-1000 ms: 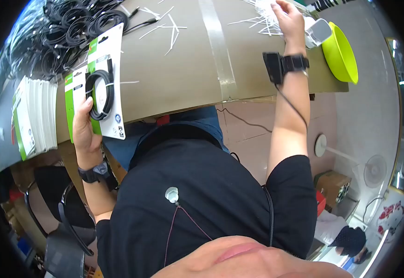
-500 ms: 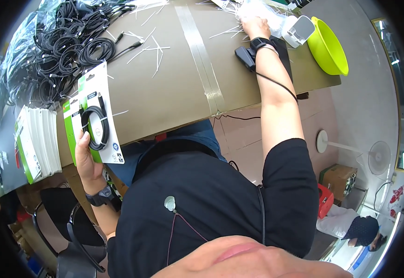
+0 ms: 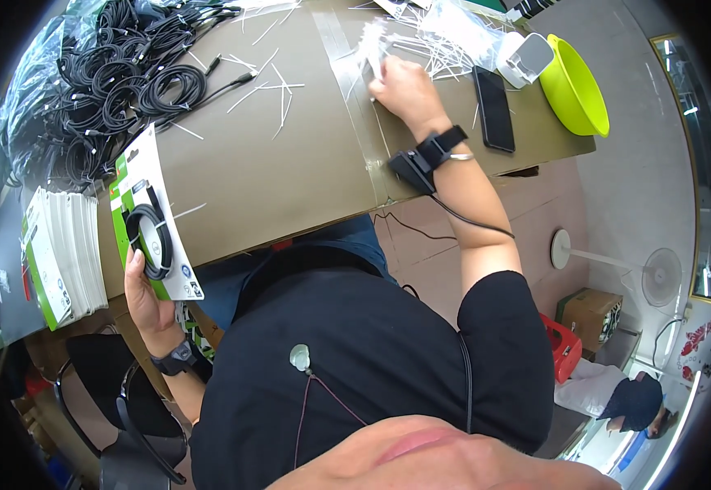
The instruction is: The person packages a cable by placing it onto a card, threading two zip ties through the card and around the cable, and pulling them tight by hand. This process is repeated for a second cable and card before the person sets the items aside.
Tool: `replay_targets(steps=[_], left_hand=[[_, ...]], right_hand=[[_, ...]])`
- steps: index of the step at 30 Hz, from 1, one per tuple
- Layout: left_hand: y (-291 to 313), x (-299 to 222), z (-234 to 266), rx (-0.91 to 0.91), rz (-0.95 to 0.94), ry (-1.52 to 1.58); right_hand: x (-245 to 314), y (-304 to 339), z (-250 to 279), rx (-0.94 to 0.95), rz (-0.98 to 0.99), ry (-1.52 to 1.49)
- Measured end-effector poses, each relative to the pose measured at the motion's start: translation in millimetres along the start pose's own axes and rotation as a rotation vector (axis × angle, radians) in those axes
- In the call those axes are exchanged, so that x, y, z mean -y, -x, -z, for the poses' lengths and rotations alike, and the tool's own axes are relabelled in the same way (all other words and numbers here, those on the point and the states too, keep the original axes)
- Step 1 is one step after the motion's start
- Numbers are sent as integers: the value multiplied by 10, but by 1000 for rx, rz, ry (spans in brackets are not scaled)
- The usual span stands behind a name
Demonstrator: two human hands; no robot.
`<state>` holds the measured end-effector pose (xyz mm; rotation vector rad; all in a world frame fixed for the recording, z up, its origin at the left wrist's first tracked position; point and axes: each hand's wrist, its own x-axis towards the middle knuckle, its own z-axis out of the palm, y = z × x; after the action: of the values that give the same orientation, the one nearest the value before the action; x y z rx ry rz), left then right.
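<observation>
My left hand [image 3: 147, 298] is closed round the lower left of a green-and-white packaging card [image 3: 177, 282]. A coiled black cable [image 3: 160, 249] lies against the card's front, my thumb beside it. Over the table's middle, near the tape strip, my right hand [image 3: 408, 91] is closed, fingers curled. From its fingertips a jagged, translucent white plastic bunch [image 3: 372, 47] sticks out, too blurred to tell its kind. Just right of this hand, thin white ties [image 3: 445, 59] are strewn beside a clear plastic bag [image 3: 466, 33].
A heap of coiled black cables [image 3: 119, 73] covers the table's far left. Below it stands a stack of white-and-green cards [image 3: 66, 253]. A black phone [image 3: 494, 110], a white device [image 3: 525, 59] and a lime-green bowl [image 3: 577, 90] sit to the right. Behind, a person [image 3: 629, 400] is at the lower right.
My right hand has come left and nearer from the plastic bag, carrying the translucent bunch. The phone is uncovered. My left hand has lowered and turned the card with its cable slightly.
</observation>
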<state>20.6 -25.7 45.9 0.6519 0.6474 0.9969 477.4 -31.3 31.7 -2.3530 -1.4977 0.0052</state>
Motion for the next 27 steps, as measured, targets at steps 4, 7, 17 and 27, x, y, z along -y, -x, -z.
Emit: replay_targets(steps=[4, 7, 17, 27], left_hand=[[73, -49, 1, 26, -17, 12], [148, -83, 56, 20, -45, -6], [336, -117, 103, 19, -62, -3], [336, -102, 194, 3, -70, 36]], right_hand=[[255, -206, 185, 15, 17, -297], [83, -488, 199, 0, 99, -234], [444, -769, -119, 282, 809, 735], [392, -1079, -216, 113, 716, 622]])
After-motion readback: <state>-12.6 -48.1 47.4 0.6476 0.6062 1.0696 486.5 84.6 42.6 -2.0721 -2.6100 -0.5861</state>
